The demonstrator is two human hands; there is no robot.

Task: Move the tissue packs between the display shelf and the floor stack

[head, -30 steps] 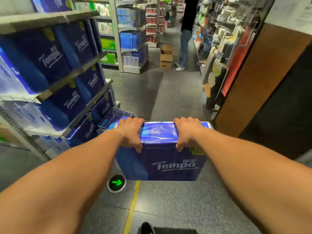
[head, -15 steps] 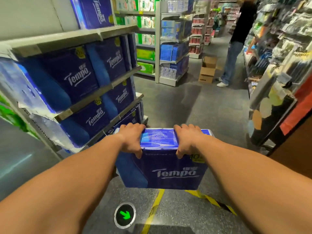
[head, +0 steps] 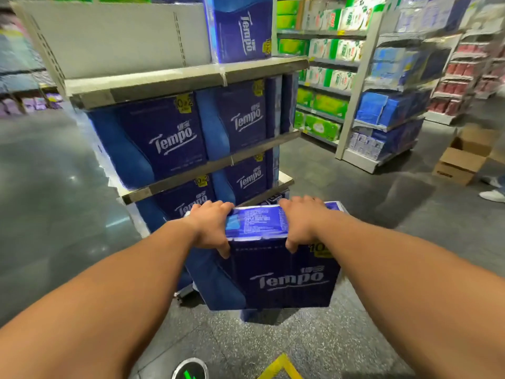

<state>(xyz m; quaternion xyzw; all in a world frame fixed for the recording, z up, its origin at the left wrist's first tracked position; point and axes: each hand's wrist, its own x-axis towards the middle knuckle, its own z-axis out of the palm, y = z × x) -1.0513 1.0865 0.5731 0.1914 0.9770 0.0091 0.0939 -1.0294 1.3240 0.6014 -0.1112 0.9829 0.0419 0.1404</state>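
I carry a dark blue Tempo tissue pack (head: 284, 280) in front of me, clear of the floor. My left hand (head: 211, 224) grips its top edge at the left, my right hand (head: 302, 221) grips the top edge at the right, thumbs on the near face. Straight ahead stands the display shelf (head: 188, 80), its middle and lower tiers filled with the same blue packs (head: 164, 138). One more pack (head: 240, 28) stands on the top tier, with bare board to its left. A bit of another blue pack (head: 259, 315) shows on the floor beneath the carried one.
Grey aisle floor runs to the left and right of the shelf. Another shelving unit (head: 382, 105) with blue and green goods stands at the right. An open cardboard box (head: 464, 157) sits on the floor far right, beside a person's white shoe (head: 492, 195). A green floor arrow (head: 190, 370) lies near my feet.
My view has swung left and closer, so the display shelf now stands straight ahead. Both hands keep the same grip on the pack.
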